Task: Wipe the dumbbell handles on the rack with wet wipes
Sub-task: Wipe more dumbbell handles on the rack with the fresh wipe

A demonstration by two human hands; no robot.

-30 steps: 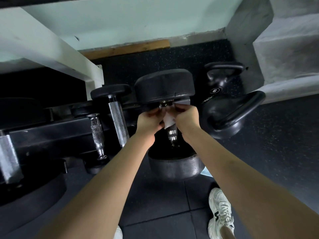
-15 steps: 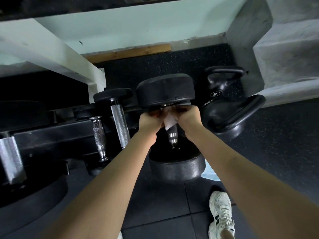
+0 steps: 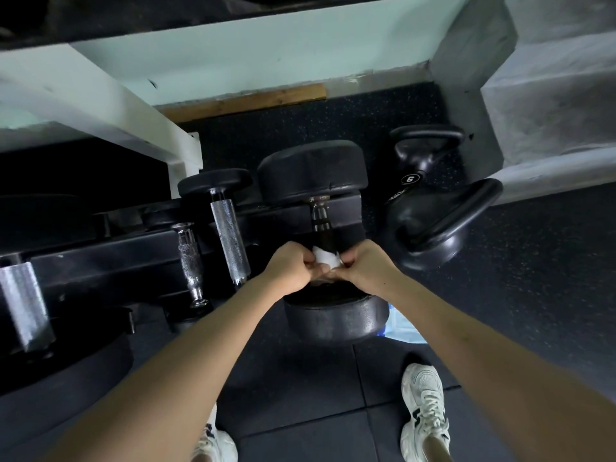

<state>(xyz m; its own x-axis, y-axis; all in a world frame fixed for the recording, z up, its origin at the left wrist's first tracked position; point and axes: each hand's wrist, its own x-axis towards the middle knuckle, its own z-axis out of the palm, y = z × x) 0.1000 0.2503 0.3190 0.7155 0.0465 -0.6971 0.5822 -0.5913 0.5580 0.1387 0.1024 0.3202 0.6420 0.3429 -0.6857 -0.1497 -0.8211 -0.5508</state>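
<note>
A big black dumbbell (image 3: 311, 170) lies on the low black rack (image 3: 110, 258) with its handle (image 3: 321, 218) pointing toward me. A white wet wipe (image 3: 326, 259) is wrapped round the near part of that handle. My left hand (image 3: 293, 266) and my right hand (image 3: 365, 265) pinch the wipe from either side, fingers curled, just above the dumbbell's near head (image 3: 336, 316). The far part of the handle shows bare and dark. To the left on the rack lie a smaller dumbbell with a knurled handle (image 3: 230, 240) and a chrome handle (image 3: 190, 261).
Two black kettlebells (image 3: 433, 215) stand on the floor right of the rack, close to my right hand. A white beam (image 3: 100, 108) slants over the rack's left. A pale blue packet (image 3: 401, 325) lies on the mat by the dumbbell's near head. My shoes (image 3: 423, 411) stand on the rubber floor below.
Both hands have slid the wipe down the handle toward me, from just under the far head to the near end. The far part of the handle is now uncovered.
</note>
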